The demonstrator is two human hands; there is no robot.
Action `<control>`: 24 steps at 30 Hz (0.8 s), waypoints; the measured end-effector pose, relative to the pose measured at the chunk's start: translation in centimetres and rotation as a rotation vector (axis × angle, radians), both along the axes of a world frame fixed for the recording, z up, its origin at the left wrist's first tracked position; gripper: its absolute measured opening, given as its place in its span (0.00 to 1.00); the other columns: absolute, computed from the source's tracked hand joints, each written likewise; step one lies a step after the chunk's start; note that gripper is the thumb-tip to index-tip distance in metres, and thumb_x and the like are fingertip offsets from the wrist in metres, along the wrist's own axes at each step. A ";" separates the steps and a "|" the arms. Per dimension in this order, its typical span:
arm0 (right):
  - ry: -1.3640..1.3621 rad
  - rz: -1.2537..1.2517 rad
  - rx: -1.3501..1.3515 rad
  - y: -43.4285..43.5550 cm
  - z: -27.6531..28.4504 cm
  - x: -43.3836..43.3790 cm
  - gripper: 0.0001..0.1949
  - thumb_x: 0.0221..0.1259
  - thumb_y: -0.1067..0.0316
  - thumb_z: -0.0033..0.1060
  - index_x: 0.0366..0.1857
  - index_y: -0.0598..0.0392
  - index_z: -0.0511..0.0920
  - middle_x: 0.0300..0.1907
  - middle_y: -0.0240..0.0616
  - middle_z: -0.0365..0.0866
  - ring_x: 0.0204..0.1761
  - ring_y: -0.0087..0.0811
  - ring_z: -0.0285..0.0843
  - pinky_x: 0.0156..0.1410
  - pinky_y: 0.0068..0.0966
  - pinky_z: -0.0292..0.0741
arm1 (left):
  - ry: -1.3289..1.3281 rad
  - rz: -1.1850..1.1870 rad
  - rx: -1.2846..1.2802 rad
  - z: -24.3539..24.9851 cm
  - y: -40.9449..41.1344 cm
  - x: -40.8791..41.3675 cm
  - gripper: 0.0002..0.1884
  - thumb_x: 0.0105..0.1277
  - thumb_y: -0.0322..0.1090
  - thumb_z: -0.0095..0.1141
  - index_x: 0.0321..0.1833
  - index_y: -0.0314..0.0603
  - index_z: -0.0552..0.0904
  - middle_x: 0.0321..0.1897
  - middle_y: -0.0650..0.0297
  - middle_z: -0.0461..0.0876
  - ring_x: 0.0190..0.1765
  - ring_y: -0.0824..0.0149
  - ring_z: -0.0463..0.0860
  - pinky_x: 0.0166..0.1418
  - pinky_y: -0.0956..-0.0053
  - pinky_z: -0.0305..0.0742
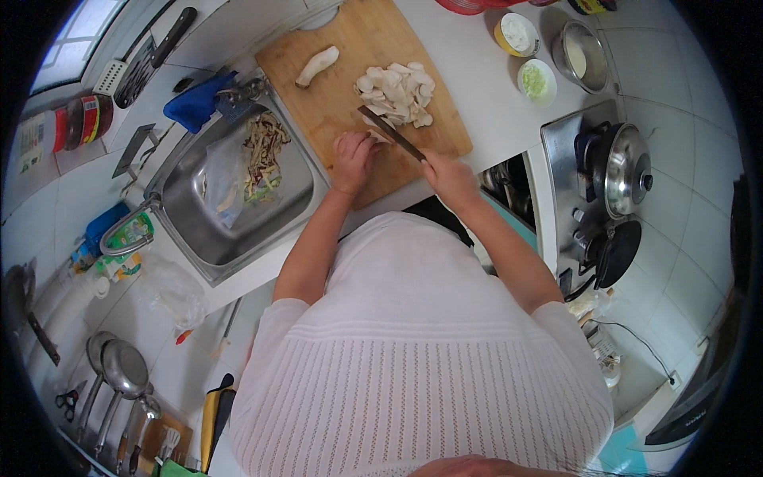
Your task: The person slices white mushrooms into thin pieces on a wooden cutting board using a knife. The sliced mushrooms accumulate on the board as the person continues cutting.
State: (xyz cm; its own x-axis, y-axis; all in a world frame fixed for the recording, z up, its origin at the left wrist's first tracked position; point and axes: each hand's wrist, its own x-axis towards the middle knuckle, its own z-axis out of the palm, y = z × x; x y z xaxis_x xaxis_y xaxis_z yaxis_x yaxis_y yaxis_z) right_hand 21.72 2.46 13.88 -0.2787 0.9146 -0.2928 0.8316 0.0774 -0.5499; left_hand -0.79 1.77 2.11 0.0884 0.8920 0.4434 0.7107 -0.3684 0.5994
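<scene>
My right hand [448,179] grips a dark-bladed kitchen knife [394,135] over a wooden cutting board [298,50]. Its blade slants up and left, beside a pale piece mostly hidden by my left hand [354,160]. The left hand's fingers are curled down on that piece, which looks like mushroom. Just beyond the knife lies a heap of sliced white mushroom [398,92]. One whole king oyster mushroom [317,67] rests apart at the board's upper left.
Left of the board is a steel sink [238,244] with peelings and a plastic bag. Bowls of white powder [516,34] and chopped green pieces [534,82], and a metal bowl [581,56], stand upper right. A lidded pan [626,173] sits on the gas stove at right.
</scene>
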 end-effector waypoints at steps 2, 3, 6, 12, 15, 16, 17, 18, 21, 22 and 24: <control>-0.035 0.049 0.027 0.1 1.0 0.4 0.10 0.69 0.62 0.55 0.49 0.48 0.80 0.32 0.48 0.83 0.36 0.53 0.82 0.39 0.49 0.76 | 0.009 0.048 -0.032 0.1 -0.6 0.0 0.14 0.56 0.33 0.69 0.45 0.45 0.84 0.49 0.61 0.83 0.54 0.54 0.80 0.61 0.58 0.71; -0.030 0.059 0.034 0.1 1.2 0.6 0.10 0.69 0.62 0.55 0.49 0.49 0.80 0.31 0.48 0.83 0.35 0.53 0.83 0.39 0.49 0.77 | 0.012 0.073 -0.047 0.2 -0.8 -0.1 0.15 0.56 0.34 0.70 0.46 0.46 0.84 0.50 0.61 0.83 0.55 0.55 0.79 0.61 0.58 0.71; -0.041 0.102 0.045 -0.3 1.6 1.0 0.11 0.68 0.63 0.54 0.49 0.51 0.79 0.31 0.48 0.84 0.34 0.54 0.83 0.38 0.50 0.77 | 0.057 0.076 -0.050 0.2 -0.9 0.0 0.14 0.57 0.33 0.69 0.46 0.47 0.84 0.50 0.63 0.82 0.55 0.56 0.79 0.60 0.58 0.71; -0.069 0.138 0.043 -0.8 2.1 1.2 0.09 0.67 0.65 0.57 0.46 0.52 0.78 0.29 0.48 0.83 0.32 0.52 0.83 0.36 0.48 0.77 | 0.100 0.043 0.003 -0.1 -0.6 -0.1 0.13 0.58 0.32 0.67 0.47 0.46 0.85 0.49 0.64 0.83 0.55 0.58 0.79 0.58 0.60 0.72; -0.096 0.143 0.012 -0.9 2.3 1.2 0.10 0.67 0.64 0.57 0.48 0.51 0.79 0.29 0.47 0.83 0.33 0.51 0.83 0.37 0.47 0.77 | 0.102 0.032 -0.008 0.2 -0.4 0.0 0.13 0.58 0.31 0.66 0.47 0.46 0.85 0.49 0.64 0.83 0.55 0.58 0.79 0.58 0.61 0.72; -0.095 0.148 0.014 -0.9 2.4 1.2 0.10 0.67 0.64 0.57 0.48 0.51 0.79 0.29 0.47 0.83 0.33 0.51 0.83 0.37 0.47 0.77 | 0.104 0.028 -0.012 0.2 -0.3 -0.1 0.13 0.58 0.31 0.65 0.47 0.46 0.85 0.49 0.63 0.83 0.55 0.58 0.79 0.58 0.62 0.72; -0.094 0.153 0.016 -0.9 2.4 1.2 0.10 0.67 0.64 0.57 0.48 0.51 0.79 0.30 0.47 0.83 0.33 0.51 0.83 0.37 0.47 0.78 | 0.107 0.024 -0.017 0.2 -0.2 -0.1 0.13 0.58 0.31 0.65 0.47 0.46 0.85 0.49 0.63 0.83 0.55 0.58 0.79 0.58 0.62 0.73; -0.107 0.162 0.008 -1.0 2.4 1.3 0.10 0.67 0.64 0.57 0.48 0.51 0.79 0.30 0.46 0.83 0.33 0.51 0.83 0.37 0.47 0.78 | 0.109 0.020 -0.021 0.2 -0.1 -0.1 0.13 0.58 0.31 0.65 0.47 0.46 0.85 0.48 0.63 0.83 0.55 0.59 0.79 0.57 0.62 0.73; -0.136 0.183 -0.004 -1.1 2.4 1.4 0.10 0.67 0.65 0.57 0.48 0.52 0.78 0.30 0.46 0.83 0.33 0.50 0.83 0.37 0.47 0.78 | 0.121 0.004 -0.049 0.3 -0.1 -0.2 0.12 0.58 0.31 0.64 0.46 0.45 0.85 0.49 0.63 0.83 0.54 0.59 0.80 0.56 0.62 0.74; -0.137 0.184 -0.002 -1.2 2.4 1.4 0.09 0.67 0.65 0.57 0.48 0.52 0.78 0.30 0.46 0.83 0.33 0.50 0.83 0.37 0.47 0.78 | 0.124 0.010 -0.036 0.2 -0.2 -0.2 0.12 0.58 0.31 0.64 0.46 0.45 0.85 0.49 0.63 0.83 0.54 0.59 0.80 0.56 0.62 0.74; -0.136 0.193 0.013 -1.2 2.5 1.4 0.08 0.66 0.65 0.57 0.46 0.53 0.77 0.29 0.47 0.83 0.33 0.51 0.83 0.36 0.47 0.78 | 0.130 0.023 -0.010 0.2 -0.2 -0.2 0.12 0.57 0.31 0.64 0.46 0.45 0.85 0.49 0.63 0.83 0.54 0.59 0.80 0.56 0.62 0.75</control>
State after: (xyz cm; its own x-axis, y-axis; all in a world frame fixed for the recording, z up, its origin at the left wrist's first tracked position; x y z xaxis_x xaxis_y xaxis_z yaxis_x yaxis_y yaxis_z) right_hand 23.07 1.29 16.35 -0.4080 0.8520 -0.3281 0.8669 0.2489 -0.4319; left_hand -0.96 1.55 2.29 0.1244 0.8986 0.4209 0.7905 -0.3461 0.5053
